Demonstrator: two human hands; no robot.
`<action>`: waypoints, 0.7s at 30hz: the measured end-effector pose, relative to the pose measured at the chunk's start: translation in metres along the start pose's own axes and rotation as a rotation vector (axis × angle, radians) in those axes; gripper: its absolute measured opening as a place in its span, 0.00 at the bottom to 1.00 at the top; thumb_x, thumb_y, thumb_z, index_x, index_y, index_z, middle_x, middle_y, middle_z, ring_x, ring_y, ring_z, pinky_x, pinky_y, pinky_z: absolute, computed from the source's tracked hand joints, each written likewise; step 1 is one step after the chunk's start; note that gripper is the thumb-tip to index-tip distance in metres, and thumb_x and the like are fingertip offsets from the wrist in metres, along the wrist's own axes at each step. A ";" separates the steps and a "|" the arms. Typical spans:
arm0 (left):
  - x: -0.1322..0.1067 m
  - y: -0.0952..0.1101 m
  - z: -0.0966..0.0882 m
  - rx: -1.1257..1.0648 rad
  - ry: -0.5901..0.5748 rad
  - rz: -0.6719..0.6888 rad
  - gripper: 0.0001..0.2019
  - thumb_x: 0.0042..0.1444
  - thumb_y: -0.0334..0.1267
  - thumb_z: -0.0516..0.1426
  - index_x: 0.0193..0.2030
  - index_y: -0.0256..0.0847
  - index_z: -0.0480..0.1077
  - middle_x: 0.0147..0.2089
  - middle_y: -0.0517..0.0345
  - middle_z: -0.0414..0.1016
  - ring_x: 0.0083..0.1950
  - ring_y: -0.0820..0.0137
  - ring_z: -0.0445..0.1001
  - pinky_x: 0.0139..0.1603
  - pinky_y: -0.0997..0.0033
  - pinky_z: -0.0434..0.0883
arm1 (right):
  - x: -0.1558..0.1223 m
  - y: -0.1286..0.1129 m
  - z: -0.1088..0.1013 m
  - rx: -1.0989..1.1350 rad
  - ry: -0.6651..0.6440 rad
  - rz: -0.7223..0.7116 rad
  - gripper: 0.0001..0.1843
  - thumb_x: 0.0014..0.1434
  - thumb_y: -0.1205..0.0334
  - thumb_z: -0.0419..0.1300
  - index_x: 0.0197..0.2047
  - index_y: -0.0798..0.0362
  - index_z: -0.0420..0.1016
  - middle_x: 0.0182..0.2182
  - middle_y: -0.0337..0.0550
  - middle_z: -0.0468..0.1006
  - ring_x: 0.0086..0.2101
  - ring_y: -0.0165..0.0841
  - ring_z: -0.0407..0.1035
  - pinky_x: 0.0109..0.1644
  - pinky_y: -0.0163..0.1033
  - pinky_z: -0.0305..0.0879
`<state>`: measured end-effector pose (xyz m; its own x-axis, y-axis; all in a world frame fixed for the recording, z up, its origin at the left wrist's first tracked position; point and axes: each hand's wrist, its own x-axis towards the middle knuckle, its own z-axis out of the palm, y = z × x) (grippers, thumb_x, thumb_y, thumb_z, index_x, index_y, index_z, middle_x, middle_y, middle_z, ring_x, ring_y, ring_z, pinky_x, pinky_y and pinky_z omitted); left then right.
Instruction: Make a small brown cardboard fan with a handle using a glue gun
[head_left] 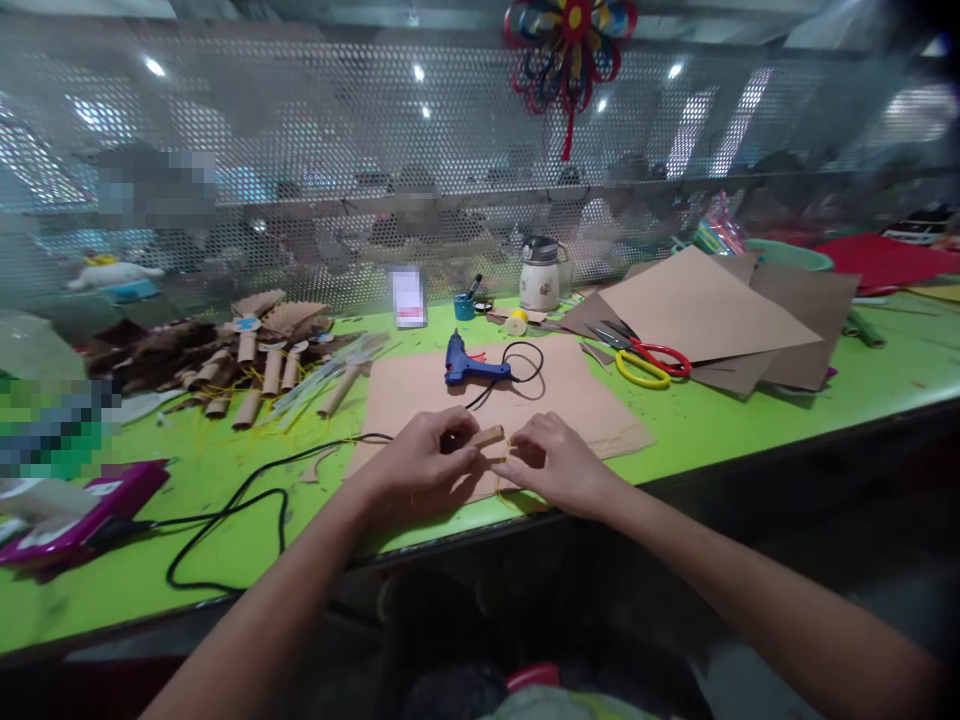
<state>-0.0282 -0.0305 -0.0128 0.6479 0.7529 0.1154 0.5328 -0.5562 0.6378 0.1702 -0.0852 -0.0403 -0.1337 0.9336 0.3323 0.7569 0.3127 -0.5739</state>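
My left hand point(427, 450) pinches a small brown paper tube point(489, 436) between thumb and fingers, its end pointing right. Close beside that end, my right hand point(559, 465) has its fingers curled on a thin yellow string point(501, 490), which hangs down past the thumb. Both hands are over a stack of brown paper sheets point(405, 385) near the table's front edge. Just beyond them a blue hot glue gun point(476, 372) lies on the paper, its black cord looping to the right.
Scissors with red and yellow handles point(641, 378) lie right, against large brown sheets point(705, 310). Several paper tubes with yellow strings point(271, 372) are piled left. A black cable point(225, 520) runs to a purple power strip point(135, 500). A bottle point(540, 280) stands behind.
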 end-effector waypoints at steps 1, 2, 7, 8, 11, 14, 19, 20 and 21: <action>0.000 0.000 0.000 0.002 -0.004 -0.004 0.07 0.54 0.40 0.55 0.33 0.38 0.69 0.27 0.62 0.67 0.28 0.74 0.62 0.27 0.74 0.57 | 0.002 0.000 0.004 0.010 0.007 0.026 0.09 0.52 0.57 0.64 0.28 0.55 0.74 0.28 0.45 0.73 0.36 0.38 0.66 0.40 0.42 0.64; -0.001 0.001 0.000 0.000 -0.007 -0.009 0.08 0.55 0.40 0.55 0.32 0.38 0.69 0.26 0.62 0.67 0.28 0.74 0.62 0.26 0.74 0.57 | 0.003 0.000 0.006 0.027 0.017 0.052 0.06 0.52 0.63 0.64 0.25 0.54 0.74 0.27 0.44 0.72 0.36 0.37 0.66 0.40 0.41 0.64; -0.002 0.002 0.001 -0.004 0.004 -0.013 0.09 0.55 0.41 0.54 0.31 0.38 0.69 0.24 0.63 0.65 0.26 0.74 0.61 0.26 0.74 0.55 | 0.004 0.006 -0.004 0.295 -0.008 0.256 0.07 0.46 0.74 0.58 0.22 0.54 0.69 0.26 0.41 0.73 0.29 0.32 0.67 0.35 0.39 0.64; -0.002 0.002 0.000 0.001 -0.004 -0.001 0.09 0.55 0.41 0.54 0.32 0.37 0.69 0.25 0.62 0.66 0.27 0.74 0.61 0.26 0.74 0.56 | 0.003 0.008 -0.009 0.430 -0.036 0.323 0.06 0.47 0.73 0.58 0.22 0.54 0.68 0.26 0.42 0.74 0.27 0.32 0.68 0.34 0.39 0.65; -0.001 0.002 -0.001 0.027 -0.016 0.036 0.08 0.54 0.40 0.55 0.34 0.37 0.70 0.27 0.61 0.69 0.28 0.73 0.63 0.28 0.74 0.58 | 0.001 0.009 -0.018 0.917 -0.104 0.480 0.06 0.49 0.67 0.60 0.24 0.54 0.65 0.29 0.44 0.78 0.27 0.32 0.72 0.36 0.40 0.67; 0.000 0.002 -0.002 0.042 0.000 0.045 0.09 0.56 0.41 0.53 0.34 0.38 0.70 0.27 0.61 0.69 0.28 0.73 0.63 0.28 0.74 0.58 | 0.001 0.007 -0.020 1.227 -0.175 0.511 0.08 0.50 0.65 0.62 0.28 0.53 0.64 0.25 0.42 0.78 0.27 0.32 0.73 0.38 0.41 0.69; -0.002 0.000 0.000 0.032 0.007 0.019 0.09 0.57 0.42 0.53 0.34 0.38 0.69 0.26 0.62 0.68 0.28 0.73 0.63 0.27 0.74 0.58 | 0.001 0.007 -0.026 1.287 -0.351 0.445 0.16 0.54 0.65 0.60 0.47 0.54 0.66 0.17 0.32 0.73 0.14 0.22 0.57 0.28 0.34 0.64; -0.002 0.000 0.000 0.028 0.014 0.011 0.09 0.57 0.42 0.53 0.34 0.39 0.69 0.26 0.62 0.68 0.27 0.73 0.63 0.27 0.74 0.58 | 0.000 0.009 -0.030 1.241 -0.375 0.440 0.18 0.55 0.65 0.60 0.49 0.55 0.65 0.16 0.31 0.72 0.13 0.21 0.53 0.26 0.32 0.61; -0.002 0.000 0.001 0.025 0.021 0.005 0.10 0.57 0.43 0.53 0.34 0.39 0.69 0.26 0.62 0.67 0.27 0.74 0.63 0.27 0.75 0.58 | 0.000 0.011 -0.037 1.178 -0.396 0.441 0.19 0.55 0.64 0.60 0.50 0.56 0.65 0.16 0.31 0.71 0.13 0.21 0.52 0.24 0.31 0.59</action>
<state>-0.0296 -0.0323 -0.0137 0.6391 0.7572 0.1350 0.5429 -0.5684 0.6182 0.2022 -0.0885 -0.0196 -0.3501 0.9205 -0.1736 -0.1953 -0.2530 -0.9475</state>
